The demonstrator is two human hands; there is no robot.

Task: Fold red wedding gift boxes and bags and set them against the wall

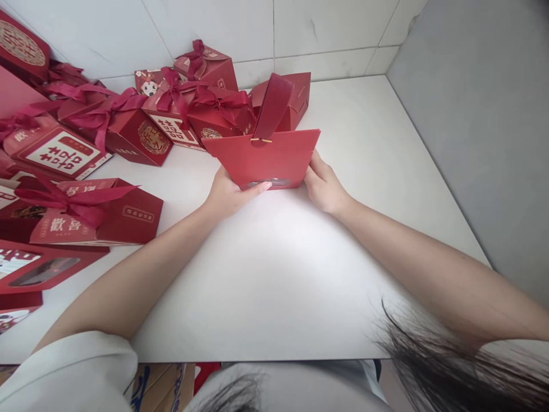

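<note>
A red paper gift box (263,157) with a wide red handle strap (274,106) stands on the white table (274,274), near the middle. My left hand (229,194) grips its lower left corner, thumb along the bottom edge. My right hand (323,186) holds the lower right side, its fingers tucked behind the box. Both hands are closed on the box.
Several finished red gift boxes with ribbon bows (171,111) crowd the back and left of the table, one large box (92,212) lying close to my left arm. A white tiled wall stands behind and a grey wall (480,114) on the right.
</note>
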